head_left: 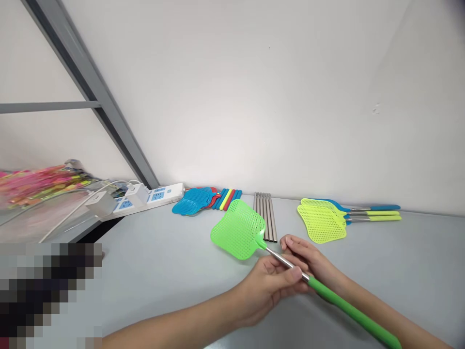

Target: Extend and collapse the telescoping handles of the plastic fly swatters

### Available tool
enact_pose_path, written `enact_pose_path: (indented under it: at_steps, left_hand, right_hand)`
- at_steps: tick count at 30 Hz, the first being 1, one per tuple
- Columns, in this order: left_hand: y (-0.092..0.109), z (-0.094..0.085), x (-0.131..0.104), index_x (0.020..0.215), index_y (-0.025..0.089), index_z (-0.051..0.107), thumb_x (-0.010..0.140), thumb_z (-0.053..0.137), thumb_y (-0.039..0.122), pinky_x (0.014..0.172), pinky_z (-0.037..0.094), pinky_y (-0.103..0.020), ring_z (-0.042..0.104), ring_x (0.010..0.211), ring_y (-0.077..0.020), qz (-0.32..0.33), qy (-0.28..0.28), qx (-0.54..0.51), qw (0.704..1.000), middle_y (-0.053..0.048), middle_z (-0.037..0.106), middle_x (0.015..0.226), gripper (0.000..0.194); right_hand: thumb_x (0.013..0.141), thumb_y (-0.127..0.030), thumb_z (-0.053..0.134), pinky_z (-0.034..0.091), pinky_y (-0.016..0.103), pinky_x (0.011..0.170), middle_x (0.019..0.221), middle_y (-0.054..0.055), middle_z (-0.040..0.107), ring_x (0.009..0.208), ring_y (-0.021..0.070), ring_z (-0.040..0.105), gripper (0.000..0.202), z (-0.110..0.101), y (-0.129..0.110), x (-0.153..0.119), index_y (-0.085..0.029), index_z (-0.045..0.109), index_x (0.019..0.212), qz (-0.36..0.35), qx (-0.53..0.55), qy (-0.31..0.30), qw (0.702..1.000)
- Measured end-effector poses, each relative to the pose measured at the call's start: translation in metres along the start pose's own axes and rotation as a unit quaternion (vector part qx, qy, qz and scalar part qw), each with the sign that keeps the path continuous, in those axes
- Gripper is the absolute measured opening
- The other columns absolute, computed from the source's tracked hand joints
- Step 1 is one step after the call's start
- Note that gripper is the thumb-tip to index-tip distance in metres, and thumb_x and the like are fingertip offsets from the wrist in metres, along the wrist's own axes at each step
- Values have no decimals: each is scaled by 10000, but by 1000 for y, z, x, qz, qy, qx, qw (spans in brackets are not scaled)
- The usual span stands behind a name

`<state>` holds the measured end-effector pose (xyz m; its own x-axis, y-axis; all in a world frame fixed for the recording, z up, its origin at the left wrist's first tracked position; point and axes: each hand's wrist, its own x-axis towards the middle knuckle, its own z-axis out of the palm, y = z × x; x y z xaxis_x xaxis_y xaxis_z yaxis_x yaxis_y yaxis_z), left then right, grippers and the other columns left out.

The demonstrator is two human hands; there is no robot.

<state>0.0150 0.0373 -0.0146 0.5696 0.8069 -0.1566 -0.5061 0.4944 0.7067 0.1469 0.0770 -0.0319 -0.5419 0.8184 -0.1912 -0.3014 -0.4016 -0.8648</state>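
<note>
A green fly swatter with a perforated head, a metal rod and a long green grip slants across the front of the table. My left hand is closed around its rod, just above the grip, with the thumb on top. Right behind the rod is my right hand, its fingers curled in. Part of that hand is hidden, and I cannot make out whether anything is in it. Several metal tubes lie side by side beyond the swatter's head.
Blue and red swatter heads are stacked at the back, beside several coloured grips. Yellow and blue swatters lie at right. A power strip with plugs and cables stands at left, near a grey metal frame. A white wall rises behind.
</note>
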Motion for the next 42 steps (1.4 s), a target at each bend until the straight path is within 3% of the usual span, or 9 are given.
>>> enact_pose_path:
  at_steps: [5, 10, 15, 21, 26, 34, 37, 42]
  left_hand:
    - [8, -4, 8, 838, 85, 603, 748, 581, 290, 775, 431, -273, 572, 720, -123, 67, 49, 19, 996, -68, 599, 763, 225]
    - [11, -12, 13, 855, 94, 591, 774, 550, 295, 852, 402, -272, 564, 789, -124, 117, 96, -1, 989, -61, 596, 815, 220]
    - [15, -19, 16, 918, 121, 582, 759, 574, 283, 767, 432, -196, 558, 697, -76, 129, 130, -36, 982, -35, 593, 806, 227]
    - [15, -24, 20, 907, 114, 583, 739, 596, 282, 804, 423, -255, 573, 765, -116, 148, 129, -15, 980, -53, 613, 830, 238]
    - [17, -24, 21, 976, 116, 566, 774, 555, 263, 840, 395, -278, 559, 827, -128, 161, 119, 20, 980, -66, 610, 866, 250]
    - [21, -21, 19, 1104, 156, 480, 796, 509, 328, 713, 413, -261, 546, 852, -153, 176, 138, 73, 972, -73, 570, 932, 354]
    - [21, -22, 20, 1052, 169, 475, 780, 510, 383, 618, 408, -243, 545, 691, -121, 189, 167, 79, 964, -35, 552, 819, 348]
    - [19, -25, 19, 699, 160, 475, 758, 498, 453, 528, 364, -209, 430, 479, -66, 254, 235, 117, 931, 43, 432, 566, 300]
  right_hand:
    - [740, -285, 576, 269, 191, 480, 622, -31, 439, 497, 69, 337, 178, 5, -4, -5, -213, 482, 873, -26, 42, -17, 999]
    - [752, -299, 557, 294, 226, 516, 589, -32, 408, 514, 93, 355, 249, 4, -2, -7, -237, 492, 985, -63, 39, -34, 997]
    - [707, -244, 620, 318, 238, 538, 728, 5, 476, 602, 115, 410, 421, 6, -5, -8, -268, 465, 1097, -68, 13, -46, 997]
    - [783, -286, 530, 361, 247, 566, 845, 52, 513, 747, 151, 450, 240, 5, -8, -8, -231, 556, 1015, -58, 69, -13, 996]
    - [798, -205, 500, 384, 252, 647, 946, 58, 545, 895, 159, 464, 207, 3, -10, -6, -214, 582, 988, -32, 132, -5, 991]
    - [773, -210, 522, 396, 273, 672, 885, 58, 573, 857, 165, 500, 164, -6, -7, -1, -187, 613, 908, -41, 221, 39, 974]
    - [743, -198, 537, 404, 285, 665, 807, 60, 568, 791, 169, 509, 147, -7, -5, 0, -170, 627, 856, -63, 238, 63, 967]
    - [713, -195, 530, 397, 289, 628, 709, 65, 540, 704, 169, 487, 148, -4, -3, -3, -135, 640, 793, -95, 246, 74, 962]
